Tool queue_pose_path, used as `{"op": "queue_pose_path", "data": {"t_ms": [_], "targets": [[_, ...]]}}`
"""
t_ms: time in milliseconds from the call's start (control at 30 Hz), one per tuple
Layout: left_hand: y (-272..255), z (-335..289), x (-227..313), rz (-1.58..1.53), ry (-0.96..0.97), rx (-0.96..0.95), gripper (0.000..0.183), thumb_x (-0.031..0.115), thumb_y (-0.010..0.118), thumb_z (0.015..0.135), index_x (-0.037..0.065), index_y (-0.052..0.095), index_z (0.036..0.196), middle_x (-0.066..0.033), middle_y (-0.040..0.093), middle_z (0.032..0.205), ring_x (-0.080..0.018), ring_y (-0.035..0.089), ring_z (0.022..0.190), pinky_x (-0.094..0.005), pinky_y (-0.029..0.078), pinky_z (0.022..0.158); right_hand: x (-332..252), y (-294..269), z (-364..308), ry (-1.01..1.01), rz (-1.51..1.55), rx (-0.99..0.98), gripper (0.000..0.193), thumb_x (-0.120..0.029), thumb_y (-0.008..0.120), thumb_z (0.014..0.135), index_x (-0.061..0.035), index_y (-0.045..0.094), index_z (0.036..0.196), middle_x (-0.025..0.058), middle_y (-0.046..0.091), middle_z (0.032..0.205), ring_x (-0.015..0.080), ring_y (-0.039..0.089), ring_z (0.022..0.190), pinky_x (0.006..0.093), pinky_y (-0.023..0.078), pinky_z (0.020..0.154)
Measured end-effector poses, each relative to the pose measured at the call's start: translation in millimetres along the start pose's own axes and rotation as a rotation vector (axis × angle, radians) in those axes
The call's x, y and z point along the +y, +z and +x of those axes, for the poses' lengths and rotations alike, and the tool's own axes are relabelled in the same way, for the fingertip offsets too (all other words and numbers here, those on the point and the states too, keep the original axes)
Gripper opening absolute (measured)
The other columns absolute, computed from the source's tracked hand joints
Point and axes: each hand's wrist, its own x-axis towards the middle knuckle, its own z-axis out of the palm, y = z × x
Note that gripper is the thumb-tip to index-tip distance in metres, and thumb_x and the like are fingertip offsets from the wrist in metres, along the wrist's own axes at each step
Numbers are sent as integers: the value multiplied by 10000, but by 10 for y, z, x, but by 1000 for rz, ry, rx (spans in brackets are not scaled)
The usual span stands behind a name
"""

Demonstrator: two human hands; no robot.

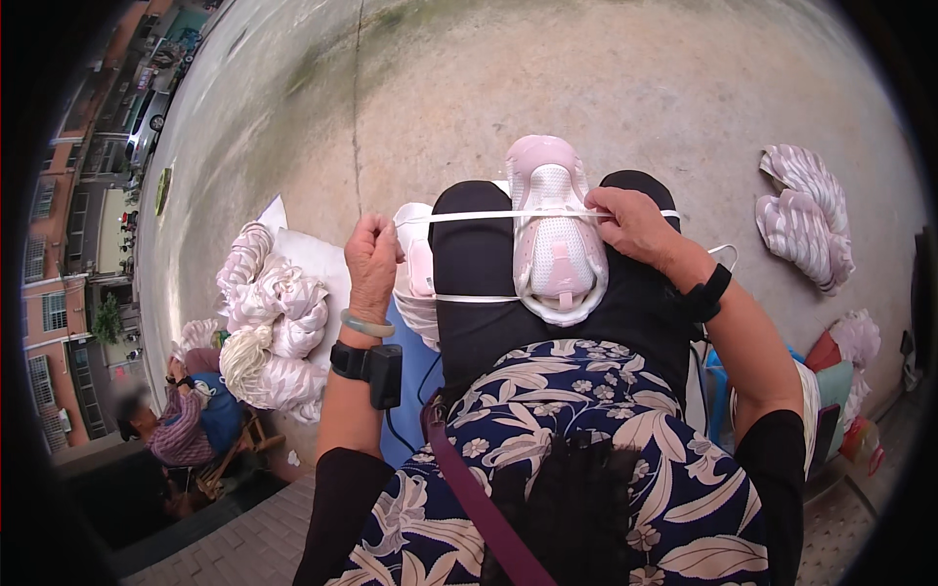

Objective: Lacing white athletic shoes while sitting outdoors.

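Across my lap lies a pink and white sneaker (561, 252), its toe pointing away from me and its padded collar toward me. A flat white shoelace (467, 215) runs taut from my left hand over the thigh to the shoe. My left hand (373, 259) is closed on this lace, left of the knee. At the shoe's right edge my right hand (630, 225) pinches the lace near the eyelets; its fingertips hide the exact grip. A second stretch of white lace (477, 299) crosses the left thigh lower down.
Bundled pink and white shoe uppers (283, 322) are piled on the left, beside a white sheet (315, 256). Another bundle (807, 220) lies on the concrete floor (684, 88) at right. More materials (831, 381) stand beside my right elbow. A seated person (186, 420) is at far left.
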Motion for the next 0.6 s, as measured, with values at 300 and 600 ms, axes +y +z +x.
{"op": "queue_pose_path", "data": {"t_ms": [300,600], "targets": [[-129,-33,-97,766,206,13,203,83,599,762,-1,546,939,-154,601,851,-314,587,712,-366,482,662,22,96,-82,-135,-213,233,187,-60,562,764,-81,557,950,105,553,804,301,586,740,388,476,621],[1049,-29,111,812,501,-432,101,51,556,773,51,543,873,-135,572,751,-336,565,646,-398,464,555,22,-138,-266,-140,-281,192,90,-128,599,804,-85,565,876,87,539,749,295,571,681,375,454,566]]}}
